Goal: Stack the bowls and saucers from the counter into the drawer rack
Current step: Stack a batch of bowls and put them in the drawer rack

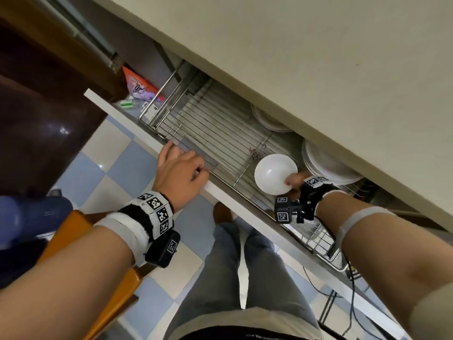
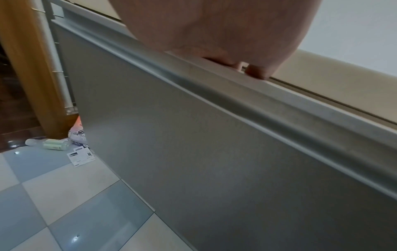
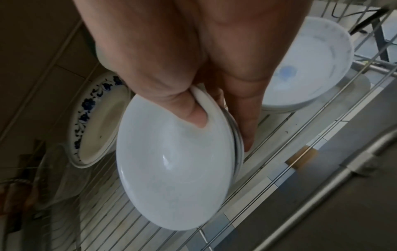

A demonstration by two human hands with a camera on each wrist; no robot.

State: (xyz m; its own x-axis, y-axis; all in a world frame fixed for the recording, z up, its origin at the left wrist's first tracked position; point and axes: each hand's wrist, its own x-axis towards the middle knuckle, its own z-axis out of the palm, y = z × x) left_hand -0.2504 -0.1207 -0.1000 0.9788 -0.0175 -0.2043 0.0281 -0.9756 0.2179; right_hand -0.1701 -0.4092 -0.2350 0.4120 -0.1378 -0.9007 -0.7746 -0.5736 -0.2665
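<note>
My right hand (image 1: 294, 181) pinches the rim of a white bowl (image 1: 275, 174) over the wire drawer rack (image 1: 208, 126). The right wrist view shows the thumb inside the bowl (image 3: 171, 169) and the fingers (image 3: 244, 122) behind it; the bowl is tilted on edge, and a second rim seems stacked under it. My left hand (image 1: 182, 171) grips the top edge of the drawer front (image 1: 122, 116), its fingers curled over the edge (image 2: 255, 71). Stacks of white plates (image 1: 326, 165) stand in the rack under the counter.
The counter slab (image 1: 318, 57) overhangs the rear of the rack. A blue-patterned plate (image 3: 94, 118) and a white plate stack (image 3: 309, 71) flank the bowl. An orange packet (image 1: 138, 85) lies left of the rack. My legs, an orange chair (image 1: 103, 253) and cables are below.
</note>
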